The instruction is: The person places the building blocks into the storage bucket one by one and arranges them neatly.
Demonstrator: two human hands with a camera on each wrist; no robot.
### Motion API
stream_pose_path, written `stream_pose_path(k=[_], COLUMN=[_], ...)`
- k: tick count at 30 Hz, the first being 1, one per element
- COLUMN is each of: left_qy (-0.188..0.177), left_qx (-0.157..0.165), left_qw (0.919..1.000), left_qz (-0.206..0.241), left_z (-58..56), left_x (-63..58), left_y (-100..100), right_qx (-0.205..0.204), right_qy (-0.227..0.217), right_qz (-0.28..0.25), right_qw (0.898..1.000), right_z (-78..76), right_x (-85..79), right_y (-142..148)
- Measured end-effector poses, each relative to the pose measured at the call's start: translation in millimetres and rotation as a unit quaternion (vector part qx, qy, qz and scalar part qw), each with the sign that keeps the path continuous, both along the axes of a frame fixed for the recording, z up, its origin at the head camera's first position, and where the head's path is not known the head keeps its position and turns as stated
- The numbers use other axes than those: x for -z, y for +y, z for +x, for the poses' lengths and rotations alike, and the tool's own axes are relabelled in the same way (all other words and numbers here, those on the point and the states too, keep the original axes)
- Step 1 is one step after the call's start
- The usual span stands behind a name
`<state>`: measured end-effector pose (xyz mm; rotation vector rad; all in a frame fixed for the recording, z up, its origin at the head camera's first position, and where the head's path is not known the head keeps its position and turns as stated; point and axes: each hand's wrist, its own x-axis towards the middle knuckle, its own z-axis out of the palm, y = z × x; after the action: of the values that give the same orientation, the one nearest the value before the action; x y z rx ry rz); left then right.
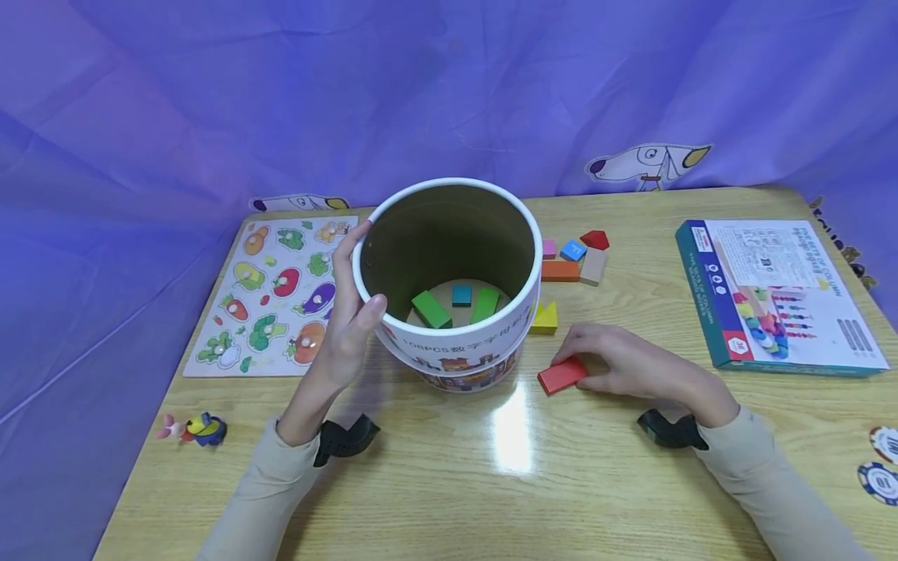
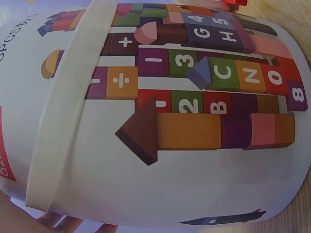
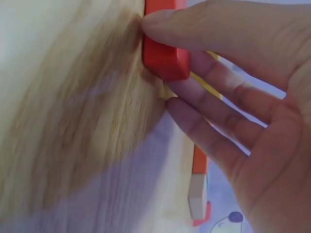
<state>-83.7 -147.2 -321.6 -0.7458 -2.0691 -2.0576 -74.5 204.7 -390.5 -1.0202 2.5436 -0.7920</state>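
Note:
A round white bucket with printed block pictures stands on the table, and my left hand grips its rim on the left side. Inside, on its floor, lie a green block, a second green block and a teal block. Right of the bucket, my right hand pinches a red rectangular block at the tabletop. In the right wrist view the thumb lies on one side of the red block, with fingers behind it. The bucket's printed wall fills the left wrist view.
Behind the right hand lie a yellow block, an orange block, a beige block, a blue block, a red piece and a pink block. A vegetable puzzle board, small figurine, boxed set and chips surround them.

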Motion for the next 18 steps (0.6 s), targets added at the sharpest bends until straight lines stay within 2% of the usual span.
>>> stream_pose_path(k=[5,11,18], left_qy=[0.000,0.001,-0.001], left_qx=[0.001,0.002,0.002], left_qw=[1.0000,1.0000,1.0000], left_qz=[0.003,0.001,0.004], left_z=[0.3,-0.8,-0.7], left_x=[0.5,-0.1,-0.1], left_y=[-0.3,1.0,0.6], right_qx=[-0.010,-0.016,-0.004], right_qy=[-0.002,-0.004,0.019], right_qz=[-0.010,0.013,-0.004], right_qw=[1.000,1.000,1.000], right_z=[-0.5,-1.2,-1.1], right_x=[1.6,1.6,-12.7], right_y=[-0.7,-4.9,6.5])
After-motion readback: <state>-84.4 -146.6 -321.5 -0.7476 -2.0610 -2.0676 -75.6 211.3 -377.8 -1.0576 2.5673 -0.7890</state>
